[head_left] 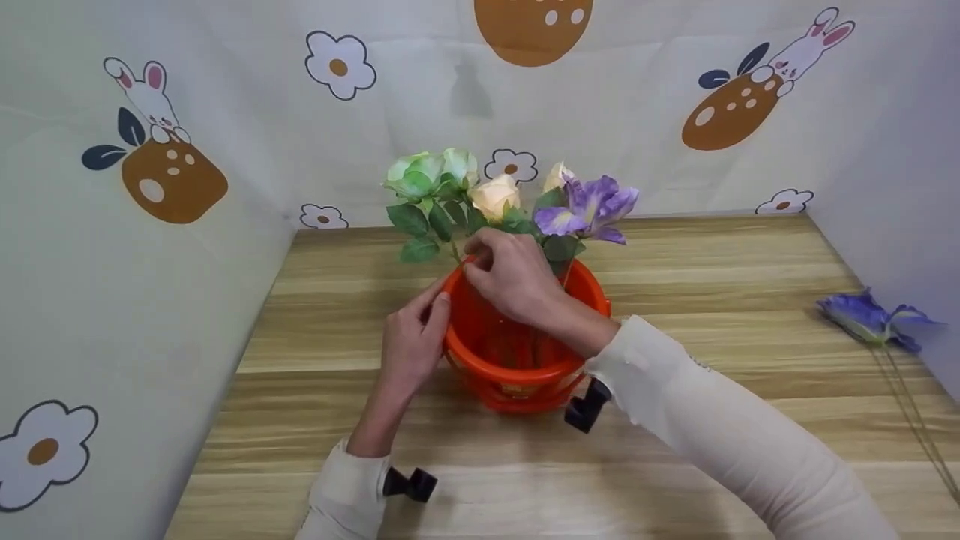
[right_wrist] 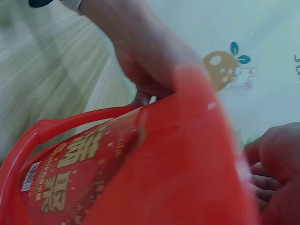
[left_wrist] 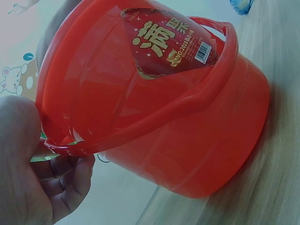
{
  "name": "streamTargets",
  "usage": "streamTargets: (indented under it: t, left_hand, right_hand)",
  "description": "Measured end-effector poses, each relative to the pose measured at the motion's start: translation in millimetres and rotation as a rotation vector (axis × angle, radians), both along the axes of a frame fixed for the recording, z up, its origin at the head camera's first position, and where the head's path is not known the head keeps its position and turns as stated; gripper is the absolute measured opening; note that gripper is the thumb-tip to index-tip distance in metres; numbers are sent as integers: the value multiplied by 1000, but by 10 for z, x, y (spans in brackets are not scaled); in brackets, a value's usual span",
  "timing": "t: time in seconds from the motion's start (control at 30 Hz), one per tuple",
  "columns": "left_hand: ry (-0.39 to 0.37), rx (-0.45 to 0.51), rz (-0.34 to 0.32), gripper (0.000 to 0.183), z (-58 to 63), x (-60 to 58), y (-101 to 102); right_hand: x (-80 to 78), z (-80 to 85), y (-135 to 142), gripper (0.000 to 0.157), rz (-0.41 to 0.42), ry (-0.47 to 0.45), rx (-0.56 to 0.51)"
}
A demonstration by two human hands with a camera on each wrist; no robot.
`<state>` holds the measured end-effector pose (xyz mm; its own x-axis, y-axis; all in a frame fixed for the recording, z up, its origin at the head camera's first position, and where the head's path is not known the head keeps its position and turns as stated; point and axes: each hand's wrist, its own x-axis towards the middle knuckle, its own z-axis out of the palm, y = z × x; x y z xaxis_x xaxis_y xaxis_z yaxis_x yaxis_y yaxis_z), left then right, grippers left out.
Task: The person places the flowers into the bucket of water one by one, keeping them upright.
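An orange-red plastic bucket (head_left: 480, 369) stands on the table, with its handle hanging down in front. My left hand (head_left: 411, 341) grips its left rim; in the left wrist view the fingers curl below the rim by the handle joint. My right hand (head_left: 514, 274) reaches over the bucket's opening. Its thumb and bent fingers pinch the stem of a green artificial rose (head_left: 415, 177) at the far left rim; the fingertips are partly hidden. Peach roses (head_left: 495, 198) and a light purple iris (head_left: 592, 208) rise behind that hand, their lower stems partly hidden.
A blue-purple artificial flower (head_left: 862, 316) with long thin stems lies at the table's right side. Printed cloth walls (head_left: 420, 127) enclose the wooden table (head_left: 315, 390) at the back and both sides. A gold-lettered label (left_wrist: 168, 42) is on the bucket.
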<state>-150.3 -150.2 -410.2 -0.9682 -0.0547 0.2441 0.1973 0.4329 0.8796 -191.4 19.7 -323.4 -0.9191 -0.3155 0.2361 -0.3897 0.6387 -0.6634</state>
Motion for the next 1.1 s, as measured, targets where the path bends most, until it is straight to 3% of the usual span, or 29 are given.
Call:
streamTargets:
  t: [0.3,0.57,0.8,1.1]
  left_hand:
    - [35,-3,9,38,-10,-7,7]
    - [37,-11,11,39,5,-13,4]
    - [8,12,16,39,15,-10,5]
    - [18,4,19,39,-3,-13,0]
  right_hand:
    - [85,232,322,13,-18,64,-90]
    - [128,383,832,11,-112,100,-151]
    - [169,420,1241,14,-170,110,-247]
    - [192,385,1819,20,-301,121,-184]
